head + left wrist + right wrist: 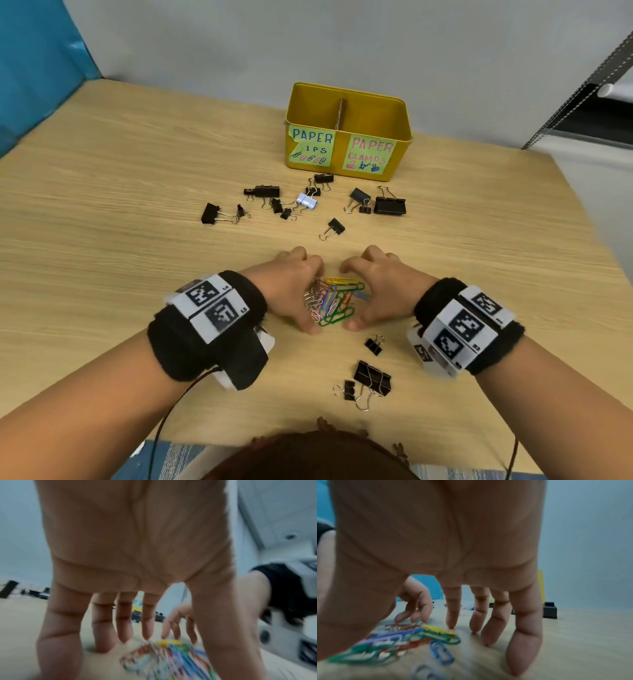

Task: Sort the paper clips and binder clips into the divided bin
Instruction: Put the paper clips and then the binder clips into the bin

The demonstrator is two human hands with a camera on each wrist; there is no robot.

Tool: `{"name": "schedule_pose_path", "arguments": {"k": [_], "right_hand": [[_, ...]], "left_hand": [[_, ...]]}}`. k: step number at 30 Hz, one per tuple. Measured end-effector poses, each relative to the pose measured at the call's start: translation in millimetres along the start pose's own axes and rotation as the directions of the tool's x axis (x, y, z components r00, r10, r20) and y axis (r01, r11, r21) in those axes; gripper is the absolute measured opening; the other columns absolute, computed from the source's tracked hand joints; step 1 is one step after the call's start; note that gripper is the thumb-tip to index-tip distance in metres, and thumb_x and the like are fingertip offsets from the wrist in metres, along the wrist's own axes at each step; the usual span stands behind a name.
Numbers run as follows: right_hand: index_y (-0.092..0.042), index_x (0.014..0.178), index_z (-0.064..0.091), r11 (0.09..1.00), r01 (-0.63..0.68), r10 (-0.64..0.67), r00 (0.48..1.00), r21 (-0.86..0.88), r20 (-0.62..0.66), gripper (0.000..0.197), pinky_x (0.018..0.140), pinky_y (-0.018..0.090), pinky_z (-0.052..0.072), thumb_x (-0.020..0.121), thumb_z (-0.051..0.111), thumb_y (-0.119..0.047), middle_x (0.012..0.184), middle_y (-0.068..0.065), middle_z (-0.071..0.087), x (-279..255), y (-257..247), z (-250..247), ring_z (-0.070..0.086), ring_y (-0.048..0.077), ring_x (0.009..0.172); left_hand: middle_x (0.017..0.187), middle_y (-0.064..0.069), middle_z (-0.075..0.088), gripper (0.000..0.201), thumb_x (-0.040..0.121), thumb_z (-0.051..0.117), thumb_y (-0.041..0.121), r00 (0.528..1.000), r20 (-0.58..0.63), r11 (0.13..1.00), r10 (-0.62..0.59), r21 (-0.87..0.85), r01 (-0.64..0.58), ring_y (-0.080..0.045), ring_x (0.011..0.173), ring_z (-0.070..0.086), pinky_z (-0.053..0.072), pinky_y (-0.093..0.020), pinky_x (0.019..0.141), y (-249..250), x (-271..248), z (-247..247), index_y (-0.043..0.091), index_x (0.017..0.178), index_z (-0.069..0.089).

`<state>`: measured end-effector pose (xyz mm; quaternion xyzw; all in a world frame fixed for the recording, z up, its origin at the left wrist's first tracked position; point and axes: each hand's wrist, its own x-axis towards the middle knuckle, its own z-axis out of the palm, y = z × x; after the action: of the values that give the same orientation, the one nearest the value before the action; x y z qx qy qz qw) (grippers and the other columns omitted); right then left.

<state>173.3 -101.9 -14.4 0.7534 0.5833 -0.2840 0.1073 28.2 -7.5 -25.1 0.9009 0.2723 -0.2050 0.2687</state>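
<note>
**Hands close around a heap of paper clips**

Both hands stand on their fingertips on the table point(102, 192), cupped either side of a heap of coloured paper clips point(334, 299). The left hand point(291, 284) is at the heap's left edge, the right hand point(380, 287) at its right; on each, the fingers point(123, 620) point down, loosely spread and grasping nothing, tips on the wood or against the clips. Whether any clip is lifted cannot be told.

Beyond the heap lie scattered binder clips point(389, 205), mostly black, one pale point(307, 200). Further beyond stands the yellow bin point(349, 133), a divider down its middle, labelled for paper clips on the left and clamps on the right. Three more black clips point(371, 377) lie on the near side of the heap, by the right wrist.
</note>
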Motion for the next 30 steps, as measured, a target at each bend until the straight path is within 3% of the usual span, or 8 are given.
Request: {"name": "schedule_pose_path", "arguments": {"k": [4, 8, 13, 18, 21, 23, 26, 30], "right_hand": [[-0.020, 0.132, 0.041, 0.996, 0.080, -0.078, 0.992, 0.024, -0.095, 0.074, 0.098, 0.034, 0.045, 0.069, 0.078, -0.031, 0.123, 0.006, 0.042, 6, -9, 13, 0.048, 0.024, 0.113], [-0.012, 0.123, 0.051, 0.988, 0.119, -0.105, 0.985, 0.102, -0.134, 0.054, 0.084, 0.025, 0.042, 0.075, 0.074, -0.022, 0.113, 0.006, 0.048, 17, -11, 12, 0.052, 0.022, 0.101], [-0.008, 0.116, 0.056, 0.987, 0.149, -0.136, 0.972, 0.054, -0.190, 0.034, 0.086, 0.029, 0.044, 0.086, 0.064, -0.022, 0.116, 0.011, 0.059, 31, -10, 8, 0.056, 0.025, 0.106], [-0.005, 0.117, 0.053, 0.988, 0.146, -0.152, 0.974, -0.046, -0.170, 0.029, 0.088, 0.039, 0.049, 0.094, 0.051, -0.021, 0.114, 0.016, 0.060, 43, -10, 3, 0.058, 0.032, 0.106], [-0.004, 0.114, 0.056, 0.993, 0.110, -0.115, 0.983, -0.037, -0.145, 0.028, 0.084, 0.039, 0.050, 0.094, 0.051, -0.023, 0.110, 0.016, 0.062, 49, -5, -3, 0.060, 0.031, 0.102], [-0.003, 0.112, 0.058, 0.989, 0.086, -0.071, 0.989, 0.120, -0.130, 0.026, 0.069, 0.035, 0.052, 0.093, 0.053, -0.020, 0.090, 0.013, 0.065, 51, 0, -8, 0.064, 0.028, 0.084], [0.000, 0.104, 0.062, 0.915, 0.065, -0.027, 0.994, 0.397, -0.102, 0.018, 0.048, 0.023, 0.053, 0.092, 0.054, -0.010, 0.059, 0.004, 0.060, 60, 12, -14, 0.060, 0.012, 0.043], [-0.011, 0.078, 0.064, 0.807, 0.075, -0.032, 0.996, 0.585, -0.083, 0.011, 0.043, 0.015, 0.052, 0.088, 0.061, -0.005, 0.052, 0.001, 0.063, 68, 28, -35, 0.057, 0.001, 0.033]], "left_hand": [[0.125, -0.007, 0.044, 0.076, 0.070, 0.079, 0.023, 0.998, -0.055, 0.999, 0.020, 0.028, -0.019, -0.021, 0.114, 0.048, 0.044, -0.030, 0.094, 12, 5, 12, 0.013, 0.132, 0.038], [0.122, -0.010, 0.052, 0.051, 0.080, 0.070, 0.014, 0.994, -0.110, 1.000, 0.018, -0.011, -0.019, -0.024, 0.110, 0.053, 0.041, -0.025, 0.084, 9, 12, 10, 0.009, 0.125, 0.046], [0.112, -0.015, 0.058, 0.023, 0.087, 0.054, 0.004, 0.971, -0.238, 1.000, -0.006, -0.024, 0.000, -0.028, 0.101, 0.058, 0.043, -0.028, 0.076, 9, 20, 6, 0.004, 0.110, 0.055], [0.114, -0.013, 0.063, 0.026, 0.086, 0.053, -0.001, 0.955, -0.290, 0.995, -0.060, -0.097, 0.033, -0.027, 0.102, 0.061, 0.051, -0.033, 0.086, 1, 32, -7, 0.006, 0.108, 0.063], [0.105, -0.008, 0.062, 0.020, 0.085, 0.057, 0.000, 0.954, -0.278, 0.968, -0.111, -0.247, 0.040, -0.017, 0.071, 0.060, 0.050, -0.025, 0.065, -6, 36, -14, 0.007, 0.102, 0.068], [0.092, -0.006, 0.060, 0.017, 0.084, 0.060, -0.002, 0.962, -0.221, 0.911, -0.160, -0.409, 0.057, -0.013, 0.057, 0.056, 0.055, -0.026, 0.060, -11, 40, -19, 0.009, 0.094, 0.068], [0.078, -0.007, 0.060, 0.020, 0.081, 0.063, -0.006, 0.973, -0.138, 0.811, -0.186, -0.581, 0.072, -0.016, 0.057, 0.058, 0.058, -0.036, 0.072, -22, 44, -28, 0.014, 0.075, 0.064], [0.077, -0.013, 0.064, 0.021, 0.080, 0.064, -0.009, 0.971, -0.163, 0.712, -0.173, -0.703, 0.009, -0.016, 0.054, 0.060, 0.058, -0.029, 0.064, -33, 48, -50, 0.012, 0.077, 0.064]]}}
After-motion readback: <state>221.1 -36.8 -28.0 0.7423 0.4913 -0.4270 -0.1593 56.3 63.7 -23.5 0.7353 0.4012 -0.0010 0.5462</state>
